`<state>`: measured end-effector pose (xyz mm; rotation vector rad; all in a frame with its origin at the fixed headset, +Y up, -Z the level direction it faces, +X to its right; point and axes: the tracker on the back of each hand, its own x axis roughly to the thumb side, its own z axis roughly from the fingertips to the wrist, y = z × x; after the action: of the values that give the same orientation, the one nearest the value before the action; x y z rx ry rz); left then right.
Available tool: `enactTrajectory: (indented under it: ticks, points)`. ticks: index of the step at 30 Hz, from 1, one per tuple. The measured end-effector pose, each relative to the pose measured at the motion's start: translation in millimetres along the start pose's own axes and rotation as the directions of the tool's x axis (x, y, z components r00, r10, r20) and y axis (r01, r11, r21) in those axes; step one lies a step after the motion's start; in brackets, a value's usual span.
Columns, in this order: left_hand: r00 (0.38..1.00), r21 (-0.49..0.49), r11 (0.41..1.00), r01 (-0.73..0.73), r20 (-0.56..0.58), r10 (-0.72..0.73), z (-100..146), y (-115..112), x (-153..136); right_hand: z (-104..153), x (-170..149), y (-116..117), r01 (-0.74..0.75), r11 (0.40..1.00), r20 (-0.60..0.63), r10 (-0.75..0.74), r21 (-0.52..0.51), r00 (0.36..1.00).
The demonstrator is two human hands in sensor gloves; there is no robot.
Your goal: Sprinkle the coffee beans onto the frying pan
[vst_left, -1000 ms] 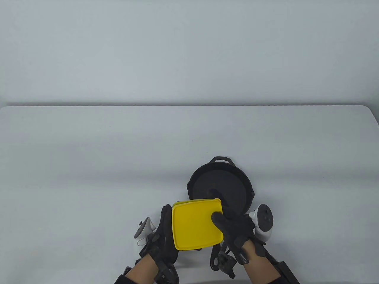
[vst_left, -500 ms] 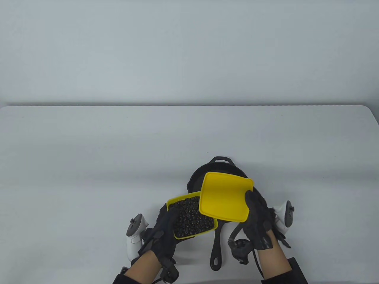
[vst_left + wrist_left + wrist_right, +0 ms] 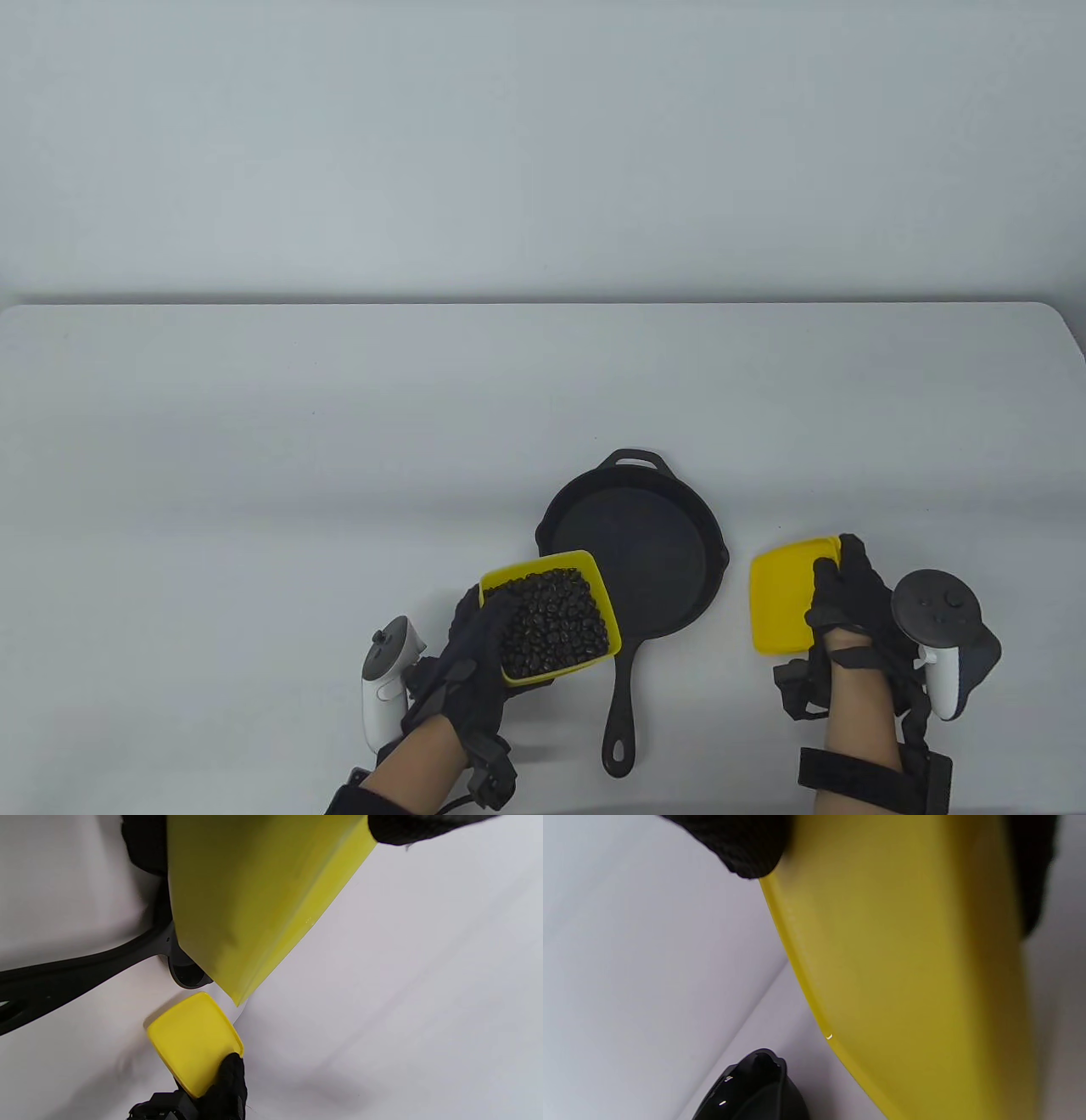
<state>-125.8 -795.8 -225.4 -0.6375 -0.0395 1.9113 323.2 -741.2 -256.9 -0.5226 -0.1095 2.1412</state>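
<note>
A black cast-iron frying pan (image 3: 632, 556) sits on the table near the front, its handle (image 3: 622, 717) pointing toward me; its inside looks bare. My left hand (image 3: 475, 658) grips an open yellow box (image 3: 585, 564) full of dark coffee beans (image 3: 551, 624), held over the pan's left rim. The box's underside fills the left wrist view (image 3: 250, 895). My right hand (image 3: 844, 598) holds the yellow lid (image 3: 785, 598) to the right of the pan, low by the table. The lid also shows in the left wrist view (image 3: 193, 1039) and fills the right wrist view (image 3: 912, 955).
The white table (image 3: 339, 441) stretches wide behind and to the left of the pan. Its back edge meets a grey wall (image 3: 543, 153). The pan's small helper handle (image 3: 632, 458) points away from me.
My right hand lifted the lid off the box and carried it right, down beside the pan. The beans are now uncovered. My left hand keeps holding the box in place.
</note>
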Motion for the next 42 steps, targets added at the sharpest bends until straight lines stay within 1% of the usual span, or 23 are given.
enactTrajectory:
  ticks: [3, 5, 9, 13, 14, 16, 17, 18, 19, 21, 23, 25, 26, 28, 29, 31, 33, 34, 35, 36, 37, 38, 42]
  points:
    - [1.000, -0.006, 1.000, 0.002, 0.008, -0.001, 1, 0, 2, -7, -19, 5, 0.100, 0.995, -0.094, -0.098, 0.019, 0.991]
    - [1.000, -0.007, 1.000, -0.001, 0.011, 0.001, 2, 1, 2, -8, -22, 6, 0.121, 0.993, -0.102, -0.120, 0.002, 0.987]
    - [1.000, -0.001, 1.000, -0.010, 0.012, 0.010, 2, 3, 3, -4, -10, 2, -0.057, 0.993, -0.038, 0.054, -0.107, 0.998]
    - [1.000, 0.002, 1.000, -0.012, 0.008, 0.012, 2, 4, 3, 11, 22, 0, -0.160, 0.956, 0.130, 0.196, -0.246, 0.972]
    - [1.000, 0.004, 1.000, -0.007, 0.005, 0.007, 2, 4, 4, 19, 34, -1, -0.192, 0.938, 0.200, 0.256, -0.289, 0.946]
    - [1.000, 0.011, 1.000, -0.004, 0.005, 0.004, 2, 4, 3, 38, 56, 7, -0.206, 0.914, 0.389, 0.342, -0.349, 0.856]
    - [1.000, 0.017, 1.000, -0.007, 0.006, 0.007, 1, 4, 3, 49, 69, 14, -0.187, 0.904, 0.512, 0.377, -0.384, 0.772]
    - [1.000, 0.020, 1.000, -0.011, 0.006, 0.010, 0, 3, 3, 56, 78, 20, -0.175, 0.904, 0.571, 0.387, -0.390, 0.724]
    - [1.000, 0.021, 1.000, -0.014, 0.003, 0.014, -1, 2, 2, 68, 92, 32, -0.151, 0.914, 0.660, 0.380, -0.378, 0.649]
    - [1.000, 0.013, 1.000, -0.002, -0.002, 0.002, -1, 0, 1, 90, 116, 60, -0.132, 0.950, 0.808, 0.309, -0.282, 0.501]
    - [1.000, 0.001, 1.000, 0.012, 0.001, -0.012, 0, -2, 2, 108, 132, 85, -0.172, 0.970, 0.885, 0.231, -0.174, 0.404]
    - [1.000, -0.010, 1.000, 0.023, 0.008, -0.023, 1, -4, 4, 122, 143, 104, -0.231, 0.968, 0.913, 0.176, -0.094, 0.367]
    - [0.999, -0.014, 0.999, 0.030, 0.017, -0.030, 2, -5, 5, 127, 147, 113, -0.256, 0.966, 0.921, 0.134, -0.039, 0.367]
    - [0.999, -0.017, 0.999, 0.043, 0.034, -0.042, 3, -7, 8, 128, 149, 124, -0.343, 0.938, 0.903, 0.109, 0.045, 0.416]
    - [0.998, -0.012, 0.998, 0.057, 0.038, -0.056, 3, -7, 9, 127, 148, 126, -0.354, 0.933, 0.897, 0.107, 0.058, 0.428]
    - [0.994, 0.005, 0.995, 0.096, 0.047, -0.096, 3, -7, 11, 124, 148, 130, -0.359, 0.927, 0.863, 0.090, 0.109, 0.497]
    - [0.995, 0.009, 0.996, 0.091, 0.045, -0.092, 1, -9, 9, 117, 151, 134, -0.385, 0.894, 0.806, 0.050, 0.227, 0.590]
    - [0.996, 0.007, 0.997, 0.077, 0.051, -0.077, 1, -10, 9, 115, 152, 137, -0.399, 0.868, 0.782, 0.020, 0.295, 0.623]
    - [0.995, 0.010, 0.996, 0.084, 0.053, -0.085, 0, -12, 10, 110, 156, 143, -0.430, 0.806, 0.724, 0.001, 0.408, 0.690]
    - [0.992, 0.012, 0.994, 0.111, 0.060, -0.112, -2, -13, 10, 106, 160, 148, -0.482, 0.746, 0.695, 0.036, 0.459, 0.718]
    - [0.992, 0.011, 0.994, 0.108, 0.061, -0.109, -3, -14, 9, 103, 164, 153, -0.525, 0.700, 0.691, 0.062, 0.485, 0.720]
    - [0.995, 0.012, 0.997, 0.080, 0.057, -0.081, -3, -14, 8, 100, 171, 161, -0.571, 0.631, 0.679, 0.093, 0.526, 0.728]
    - [0.995, 0.044, 0.998, 0.054, 0.083, -0.057, -2, -5, 11, 93, 196, 183, -0.649, 0.540, 0.698, 0.150, 0.536, 0.701]
